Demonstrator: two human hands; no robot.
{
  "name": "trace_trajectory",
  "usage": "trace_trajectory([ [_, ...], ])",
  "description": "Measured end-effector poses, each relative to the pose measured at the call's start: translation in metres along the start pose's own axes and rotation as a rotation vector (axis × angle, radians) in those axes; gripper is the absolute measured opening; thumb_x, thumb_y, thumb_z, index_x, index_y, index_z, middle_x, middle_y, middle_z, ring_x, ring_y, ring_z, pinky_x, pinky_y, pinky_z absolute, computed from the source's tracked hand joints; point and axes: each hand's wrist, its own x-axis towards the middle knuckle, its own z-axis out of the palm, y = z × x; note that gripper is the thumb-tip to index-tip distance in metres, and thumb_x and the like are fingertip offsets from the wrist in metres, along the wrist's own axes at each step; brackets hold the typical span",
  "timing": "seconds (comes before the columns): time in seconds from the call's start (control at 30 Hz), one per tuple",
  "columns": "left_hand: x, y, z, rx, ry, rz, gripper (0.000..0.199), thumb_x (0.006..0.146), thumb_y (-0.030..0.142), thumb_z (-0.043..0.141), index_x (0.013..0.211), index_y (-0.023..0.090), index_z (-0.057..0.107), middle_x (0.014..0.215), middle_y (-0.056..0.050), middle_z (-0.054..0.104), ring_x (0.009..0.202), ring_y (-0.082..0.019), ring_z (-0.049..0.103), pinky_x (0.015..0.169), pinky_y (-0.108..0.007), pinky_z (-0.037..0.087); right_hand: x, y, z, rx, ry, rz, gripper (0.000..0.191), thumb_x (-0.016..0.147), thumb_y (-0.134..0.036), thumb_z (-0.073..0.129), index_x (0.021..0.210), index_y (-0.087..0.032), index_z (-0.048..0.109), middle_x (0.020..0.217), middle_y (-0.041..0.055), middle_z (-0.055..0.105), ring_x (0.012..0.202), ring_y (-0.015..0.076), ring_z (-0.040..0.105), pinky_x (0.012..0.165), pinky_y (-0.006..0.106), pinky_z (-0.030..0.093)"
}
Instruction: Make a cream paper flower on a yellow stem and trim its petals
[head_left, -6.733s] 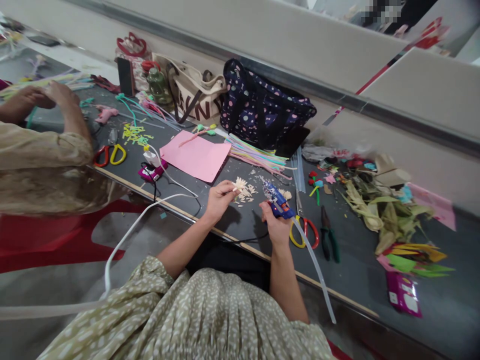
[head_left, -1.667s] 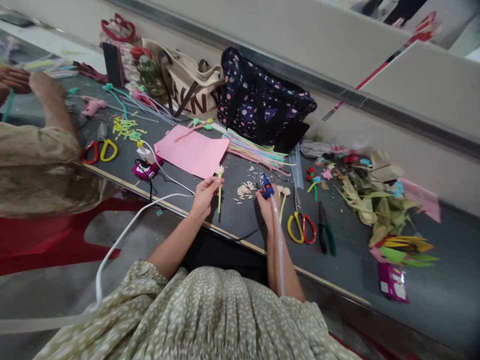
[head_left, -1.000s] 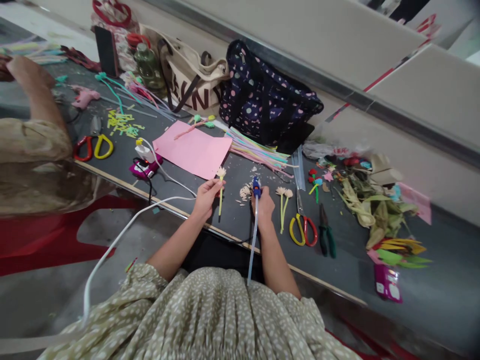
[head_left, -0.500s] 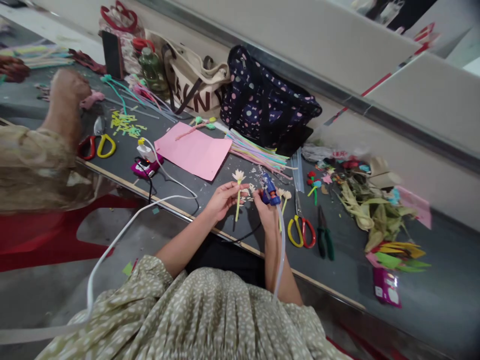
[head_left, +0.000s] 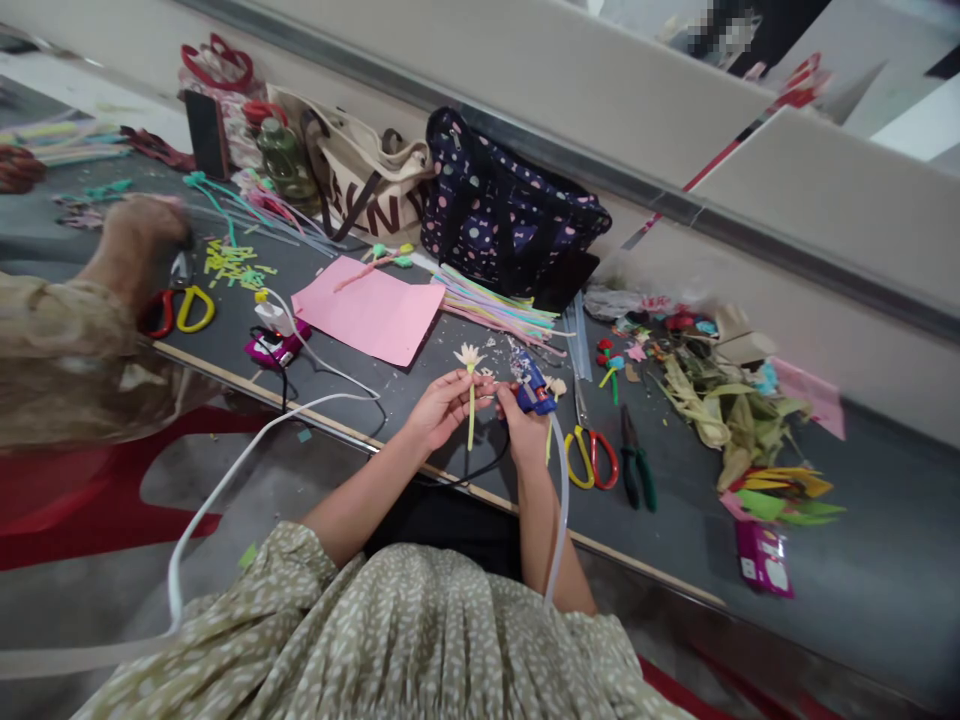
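Note:
My left hand (head_left: 441, 412) is closed, pinching the thin yellow-green stem of a craft flower (head_left: 469, 358) with cream petals. The bloom stands upright above the fingers and the stem hangs below them. My right hand (head_left: 527, 432) is wrapped round a blue glue gun (head_left: 532, 388), and a long translucent glue stick (head_left: 562, 490) curves down from its back over the forearm. My right thumb and fingertips come close to the left fingertips; whether something small lies between them cannot be made out. Behind the gun, another cream flower (head_left: 556, 386) is partly hidden.
Yellow-and-red scissors (head_left: 591, 455) and green-handled pliers (head_left: 636, 465) lie right of my hands. Beyond are pink paper (head_left: 367, 312), pastel pipe cleaners (head_left: 499, 310) and bags (head_left: 517, 215). A white cable (head_left: 330, 398) crosses the left edge. Another person's arm (head_left: 120, 255) reaches in at left.
The view has shifted, so the table things sit further left. My right fingertips have moved closer to my left ones. The other person's hand at left has moved and is blurred.

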Motion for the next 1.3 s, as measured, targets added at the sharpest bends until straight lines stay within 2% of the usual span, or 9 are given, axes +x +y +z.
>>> trace_trajectory([
  [0.13, -0.002, 0.001, 0.003, 0.006, -0.008, 0.005, 0.018, 0.076, 0.025, 0.079, 0.083, 0.013, 0.066, 0.098, -0.010, 0.077, 0.086, -0.018, 0.075, 0.080, -0.027, 0.062, 0.001, 0.002, 0.001, 0.081, 0.005, -0.010, 0.035, 0.070, -0.048, 0.076, 0.085, -0.019, 0.065, 0.078, 0.0027, 0.068, 0.057, 0.0141, 0.057, 0.057, 0.030, 0.052],
  [0.27, -0.003, -0.003, 0.000, 0.080, -0.012, -0.014, 0.020, 0.072, 0.027, 0.079, 0.078, 0.013, 0.066, 0.097, -0.010, 0.076, 0.077, -0.017, 0.074, 0.066, -0.025, 0.060, 0.002, -0.001, -0.005, 0.076, 0.022, -0.049, 0.032, 0.073, -0.047, 0.073, 0.086, -0.018, 0.064, 0.075, 0.0013, 0.065, 0.056, 0.0125, 0.052, 0.056, 0.027, 0.049],
  [0.37, -0.003, -0.006, -0.004, 0.163, 0.013, -0.001, 0.020, 0.070, 0.029, 0.078, 0.071, 0.013, 0.066, 0.077, -0.006, 0.071, 0.061, -0.013, 0.066, 0.053, -0.022, 0.055, 0.004, -0.007, -0.010, 0.031, 0.015, -0.073, 0.033, 0.074, -0.049, 0.071, 0.086, -0.019, 0.063, 0.074, 0.0014, 0.064, 0.055, 0.0123, 0.050, 0.054, 0.028, 0.048],
  [0.43, -0.004, -0.007, -0.005, 0.231, 0.026, 0.000, 0.017, 0.068, 0.027, 0.074, 0.066, 0.013, 0.065, 0.064, -0.003, 0.065, 0.053, -0.011, 0.060, 0.050, -0.022, 0.052, 0.006, -0.013, -0.014, 0.006, -0.004, -0.077, 0.034, 0.072, -0.048, 0.072, 0.085, -0.019, 0.063, 0.073, 0.0008, 0.063, 0.054, 0.0119, 0.049, 0.053, 0.027, 0.047],
  [0.6, -0.010, -0.001, -0.004, 0.372, 0.043, -0.047, 0.011, 0.064, 0.023, 0.063, 0.057, 0.015, 0.062, 0.055, -0.001, 0.059, 0.044, -0.009, 0.051, 0.047, -0.023, 0.049, 0.011, -0.025, -0.023, -0.019, -0.084, -0.079, 0.032, 0.069, -0.045, 0.075, 0.083, -0.019, 0.062, 0.072, -0.0008, 0.062, 0.054, 0.0113, 0.050, 0.055, 0.028, 0.048],
  [0.83, -0.013, 0.004, -0.004, 0.445, 0.010, -0.113, 0.011, 0.062, 0.022, 0.059, 0.053, 0.015, 0.059, 0.051, -0.001, 0.055, 0.041, -0.009, 0.049, 0.044, -0.023, 0.046, 0.011, -0.047, -0.034, -0.163, -0.349, -0.160, 0.023, 0.075, -0.040, 0.074, 0.078, -0.020, 0.062, 0.076, -0.0005, 0.064, 0.065, 0.0146, 0.058, 0.066, 0.031, 0.051],
  [1.0, -0.014, 0.005, -0.004, 0.453, -0.036, -0.127, 0.012, 0.063, 0.021, 0.060, 0.053, 0.015, 0.059, 0.052, -0.001, 0.055, 0.041, -0.008, 0.048, 0.046, -0.024, 0.048, 0.013, -0.050, -0.037, -0.212, -0.414, -0.271, 0.024, 0.079, -0.040, 0.073, 0.085, -0.021, 0.059, 0.077, -0.0014, 0.063, 0.068, 0.0153, 0.058, 0.067, 0.031, 0.050],
  [1.3, -0.016, 0.007, -0.003, 0.488, -0.113, -0.125, 0.012, 0.064, 0.022, 0.059, 0.055, 0.014, 0.057, 0.051, 0.000, 0.054, 0.042, -0.008, 0.051, 0.047, -0.022, 0.047, 0.015, -0.045, -0.042, -0.229, -0.472, -0.300, 0.023, 0.081, -0.037, 0.074, 0.087, -0.022, 0.058, 0.078, -0.0020, 0.063, 0.068, 0.0146, 0.057, 0.066, 0.030, 0.048],
])
